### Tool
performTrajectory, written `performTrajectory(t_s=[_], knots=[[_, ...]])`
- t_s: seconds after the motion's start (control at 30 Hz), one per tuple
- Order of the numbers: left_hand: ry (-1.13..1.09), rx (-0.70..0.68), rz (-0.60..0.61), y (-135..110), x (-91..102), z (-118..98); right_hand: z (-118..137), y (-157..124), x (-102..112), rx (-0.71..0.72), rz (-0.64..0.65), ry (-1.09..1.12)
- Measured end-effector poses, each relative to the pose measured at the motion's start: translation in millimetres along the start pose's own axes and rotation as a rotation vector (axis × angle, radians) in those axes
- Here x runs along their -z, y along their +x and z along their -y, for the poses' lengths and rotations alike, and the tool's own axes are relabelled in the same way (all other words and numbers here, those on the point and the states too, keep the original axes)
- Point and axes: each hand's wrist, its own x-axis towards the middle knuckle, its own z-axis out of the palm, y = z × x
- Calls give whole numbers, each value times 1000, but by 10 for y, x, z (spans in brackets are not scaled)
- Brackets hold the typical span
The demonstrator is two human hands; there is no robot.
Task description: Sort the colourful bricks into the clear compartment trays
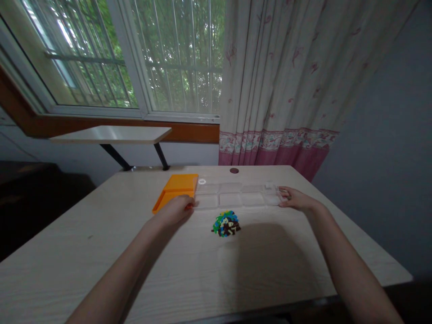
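Observation:
A clear plastic compartment tray (230, 199) lies across the table, divided into two rows of shallow sections. My left hand (180, 208) grips its left end, beside the orange tray's near corner. At the opposite end, my right hand (293, 198) has its fingers around the clear tray's edge. The orange tray (182, 182), with a divider across it, sits just left of the clear one. On the near side of the clear tray is a small heap of building bricks (227, 224) in green, blue, yellow, dark brown and cream.
The pale wooden table (101, 252) has a raised white shelf (114, 133) on black legs at its back left. A round brown cable hole (234, 170) is near the back edge. Behind stand a barred window (182, 58) and a floral curtain (280, 81).

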Motion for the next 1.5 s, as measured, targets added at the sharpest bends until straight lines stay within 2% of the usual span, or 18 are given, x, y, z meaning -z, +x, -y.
performTrajectory(t_s=[0.33,0.57,0.9,1.23,1.5], knots=[[8,-30,-26,-25,8,-18,5,2,-40,94,2,-13],[28,-49,-36,-29,-15,-1,27,-14,-20,49,-155,-234],[49,-58,-20,-12,-20,20,-32,40,-52,121,-159,-220],[27,-51,4,-5,36,94,31,58,-107,142,-147,-231],[24,-31,16,12,6,152,30,72,-133,134,-139,-236]])
